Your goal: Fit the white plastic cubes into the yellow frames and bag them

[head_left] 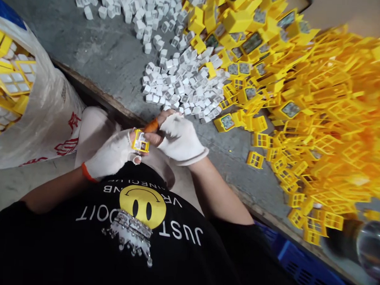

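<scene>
My left hand [109, 153], in a white glove with bare fingertips and an orange cuff, is closed round a small yellow frame [141, 147]. A white cap sits in the upper part of the frame; the rest of it looks open. My right hand [182, 138], also gloved in white, is bent in from the right beside the frame. Its thumb lies close to the frame's edge, and an orange covering shows on one finger. Whatever is between those fingers is hidden. Just beyond my hands is a heap of small white square caps [183, 81] on the grey table [96, 56].
Yellow housings [239, 20] and a large blurred heap of yellow frames [343, 103] cover the table's right side. At left stands a white woven sack [57, 107] holding yellow pieces with white caps. A blue crate [310, 265] sits below the table's edge.
</scene>
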The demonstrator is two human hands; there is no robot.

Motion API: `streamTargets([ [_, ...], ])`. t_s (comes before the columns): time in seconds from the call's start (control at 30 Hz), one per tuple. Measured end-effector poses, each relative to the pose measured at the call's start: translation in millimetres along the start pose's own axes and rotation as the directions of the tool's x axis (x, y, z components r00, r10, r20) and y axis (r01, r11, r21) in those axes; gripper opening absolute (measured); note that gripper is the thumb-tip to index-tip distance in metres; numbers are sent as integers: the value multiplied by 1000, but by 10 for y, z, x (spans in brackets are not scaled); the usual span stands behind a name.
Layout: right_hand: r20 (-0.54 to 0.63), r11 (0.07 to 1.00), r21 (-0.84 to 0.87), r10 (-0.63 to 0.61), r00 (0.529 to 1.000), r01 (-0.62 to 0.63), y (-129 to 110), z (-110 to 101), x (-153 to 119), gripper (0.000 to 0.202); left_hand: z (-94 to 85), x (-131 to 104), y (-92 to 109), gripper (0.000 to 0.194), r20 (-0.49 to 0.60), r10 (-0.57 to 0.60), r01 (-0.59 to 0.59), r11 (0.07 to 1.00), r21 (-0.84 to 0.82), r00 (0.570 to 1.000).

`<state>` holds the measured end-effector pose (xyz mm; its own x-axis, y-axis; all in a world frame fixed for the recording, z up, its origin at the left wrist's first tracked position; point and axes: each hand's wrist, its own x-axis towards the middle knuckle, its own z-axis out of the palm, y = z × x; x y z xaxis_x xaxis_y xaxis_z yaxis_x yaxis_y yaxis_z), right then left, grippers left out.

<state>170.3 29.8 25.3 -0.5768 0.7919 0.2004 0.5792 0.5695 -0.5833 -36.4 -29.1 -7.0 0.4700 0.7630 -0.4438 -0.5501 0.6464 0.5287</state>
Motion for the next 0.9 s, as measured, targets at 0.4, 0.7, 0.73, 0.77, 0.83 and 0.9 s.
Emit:
streamTargets([
  [0.4,-142,863,-432,220,965,-261,465,10,493,27,-80,-7,-9,34,-134,55,-66,995,-78,989],
  [0.7,8,905,-411,125,992,-111,360,308,486,24,-213,-86,20,33,-182,83,-88,996,-19,980],
  [0.73,5,909,-400,131,991,-118,383,296,448,25,-214,-78,31,29,-189,70,-80,996,-47,979],
  [0.77,-13,911,-390,141,990,-135,412,270,413,28,-210,-67,46,27,-196,55,-71,995,-75,979],
  [0.83,-74,903,-383,178,981,-193,468,200,358,31,-187,-46,85,25,-220,33,-58,993,-106,975],
  [0.9,-118,882,-399,222,968,-251,502,139,331,30,-147,-37,137,23,-263,31,-58,994,-95,964],
])
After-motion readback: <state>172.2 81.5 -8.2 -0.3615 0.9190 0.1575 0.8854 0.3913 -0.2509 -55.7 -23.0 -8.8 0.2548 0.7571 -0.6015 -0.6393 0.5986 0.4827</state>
